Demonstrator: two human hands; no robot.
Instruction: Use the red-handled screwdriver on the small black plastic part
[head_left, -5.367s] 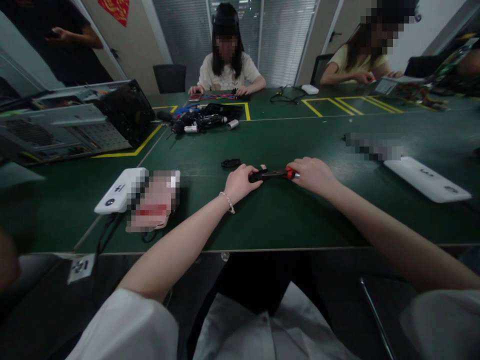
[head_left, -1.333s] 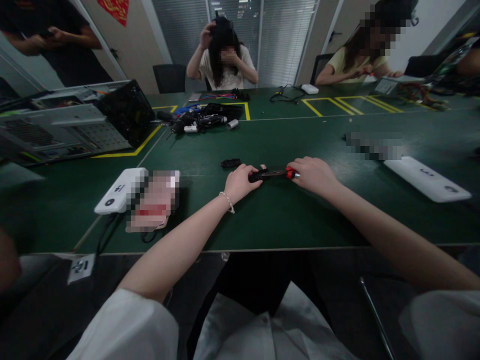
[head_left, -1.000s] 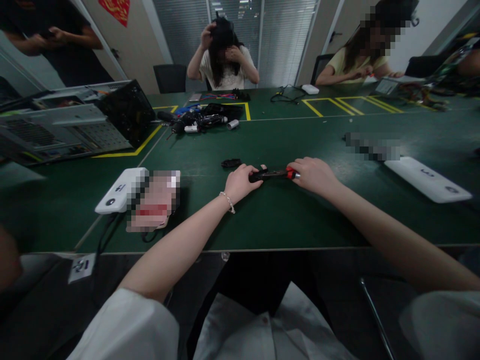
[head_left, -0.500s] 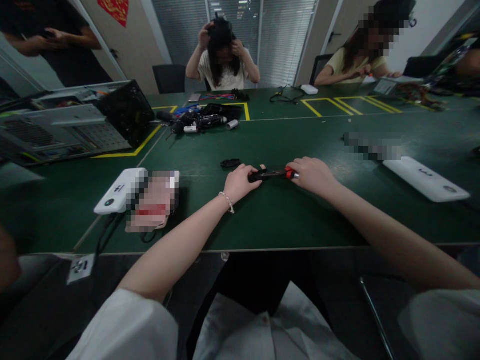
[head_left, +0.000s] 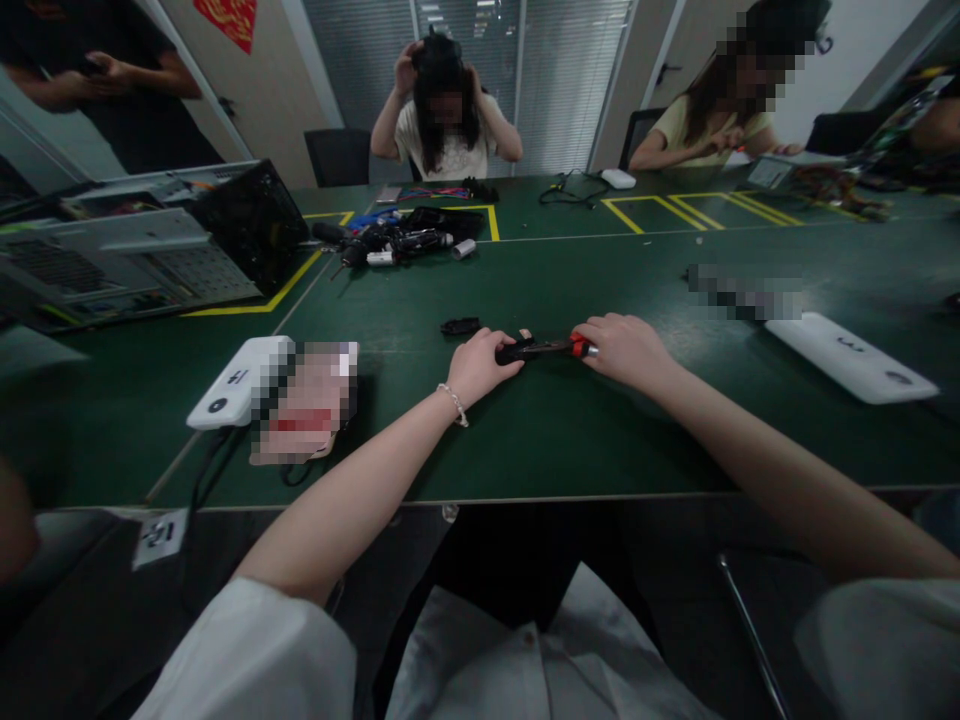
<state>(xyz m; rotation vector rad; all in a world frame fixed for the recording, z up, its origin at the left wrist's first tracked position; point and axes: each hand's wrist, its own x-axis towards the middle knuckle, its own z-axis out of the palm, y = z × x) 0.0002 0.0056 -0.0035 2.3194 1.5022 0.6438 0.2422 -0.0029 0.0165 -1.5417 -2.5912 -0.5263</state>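
My left hand (head_left: pixel 480 362) is closed, pinching a small black piece (head_left: pixel 511 353) against the green table; its exact kind I cannot make out. A red-handled hand tool (head_left: pixel 579 346) is in my closed right hand (head_left: pixel 626 350), its dark metal front pointing left and meeting the black piece. Whether it is pliers or a screwdriver does not show clearly. A tiny pale bit (head_left: pixel 525 334) stands just behind the black piece. Another small black part (head_left: pixel 460 326) lies on the table beyond my left hand.
On the left are a white power bank (head_left: pixel 240 385), a blurred phone (head_left: pixel 307 405) and an opened computer case (head_left: pixel 142 245). A power drill (head_left: pixel 367 245) lies among cables behind. Another white power bank (head_left: pixel 851 358) is at right. Several people are around the table (head_left: pixel 540 450).
Both my hands keep their places with the tool against the black piece. Across the table, a seated person's head and arms have shifted slightly.
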